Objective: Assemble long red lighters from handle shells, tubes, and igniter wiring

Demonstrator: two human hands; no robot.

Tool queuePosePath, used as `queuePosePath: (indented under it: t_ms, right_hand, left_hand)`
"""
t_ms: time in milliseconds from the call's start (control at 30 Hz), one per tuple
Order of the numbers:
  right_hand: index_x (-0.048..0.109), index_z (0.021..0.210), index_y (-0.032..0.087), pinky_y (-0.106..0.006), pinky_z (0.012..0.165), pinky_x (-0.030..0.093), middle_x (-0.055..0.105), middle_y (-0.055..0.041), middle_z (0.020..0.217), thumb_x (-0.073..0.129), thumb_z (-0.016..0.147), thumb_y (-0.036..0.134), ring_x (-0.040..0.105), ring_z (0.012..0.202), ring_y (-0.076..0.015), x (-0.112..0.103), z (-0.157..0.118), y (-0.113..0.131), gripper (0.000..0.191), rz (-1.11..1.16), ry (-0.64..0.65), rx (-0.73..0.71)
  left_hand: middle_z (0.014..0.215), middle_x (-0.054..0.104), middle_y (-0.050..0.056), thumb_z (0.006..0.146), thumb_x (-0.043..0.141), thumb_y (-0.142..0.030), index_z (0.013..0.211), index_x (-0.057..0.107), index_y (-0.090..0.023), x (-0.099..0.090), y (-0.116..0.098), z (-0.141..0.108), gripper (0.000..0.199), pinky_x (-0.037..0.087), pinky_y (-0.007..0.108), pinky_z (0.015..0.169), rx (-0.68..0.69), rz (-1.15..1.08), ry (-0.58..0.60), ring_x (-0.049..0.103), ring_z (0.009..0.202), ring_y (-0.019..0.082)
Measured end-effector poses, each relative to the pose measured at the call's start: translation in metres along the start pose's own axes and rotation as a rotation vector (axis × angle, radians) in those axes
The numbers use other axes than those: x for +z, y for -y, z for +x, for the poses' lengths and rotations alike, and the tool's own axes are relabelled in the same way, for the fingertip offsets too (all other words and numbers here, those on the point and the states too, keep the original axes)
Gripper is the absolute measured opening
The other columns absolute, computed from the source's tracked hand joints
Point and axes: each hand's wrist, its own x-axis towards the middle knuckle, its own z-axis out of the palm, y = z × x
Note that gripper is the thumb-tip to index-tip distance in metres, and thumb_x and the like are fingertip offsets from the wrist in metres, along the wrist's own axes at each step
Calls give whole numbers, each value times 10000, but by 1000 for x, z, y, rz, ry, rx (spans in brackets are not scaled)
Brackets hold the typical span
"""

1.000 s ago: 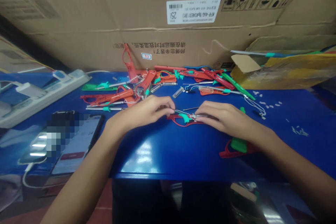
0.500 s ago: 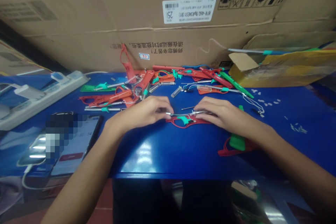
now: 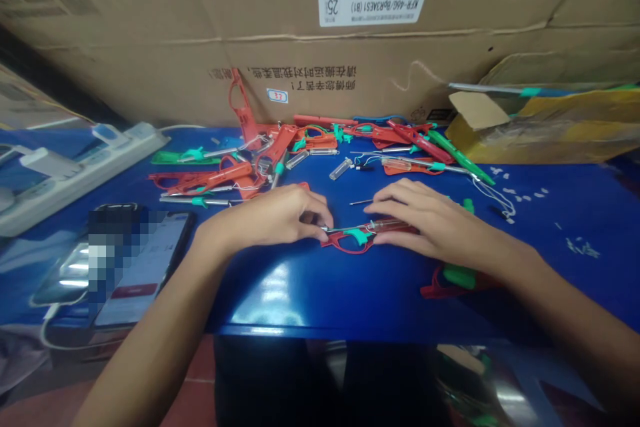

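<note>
Blue desk (image 3: 260, 307) under the red frame (image 3: 356, 251); left hand (image 3: 287, 217) pinches a thin rod (image 3: 345, 229) above it, right hand (image 3: 430, 220) loosely spread around it. Press softly, sparing wires (image 3: 371, 231).

Left hand (image 3: 295, 217): palm down, thumb and fingertips pinched together | right hand (image 3: 417, 220): level opposite, fingers spread from thumb | forearms: bare, slanting inward to both hands

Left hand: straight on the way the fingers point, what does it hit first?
Likely the silver rod and red casing, right at the left hand's fingertips. Past those, the right hand looks roughly in line. One view, so depth and exact height are unclear.
</note>
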Motion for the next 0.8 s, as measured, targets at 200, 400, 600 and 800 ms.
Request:
queuePosePath:
  t_ms: [200,400,600,800]
  right_hand:
    - [702,1224,214,-389,924,482,682,-103,1197,507,1047,318,603,1081,-227,16,6,11,283,91,60,-148]
    - [688,1241,204,-368,923,452,729,-86,1192,518,1049,314,631,1084,-213,31,4,8,279,9,-79,-124]
    - [737,1148,198,-371,914,438,732,-73,1195,547,1036,320,630,1058,-214,30,3,8,252,10,-78,-98]
    - [745,1093,192,-359,889,433,727,-68,1164,557,1030,319,628,1027,-209,27,3,7,235,-4,-65,-75]
  left_hand:
    - [969,726,30,952,662,-337,1002,777,-210,0,-2,1,178,469,283,733,-21,-14,2,632,803,150]
    - [983,724,38,931,679,-289,993,789,-210,1,3,1,149,481,289,776,18,29,-46,652,832,159]
    - [987,757,13,919,706,-291,994,796,-260,2,0,0,122,446,280,739,-30,176,-98,675,852,173]
    - [1037,755,-5,922,726,-309,1005,787,-275,6,-5,3,108,404,290,665,-21,374,-126,691,859,175]
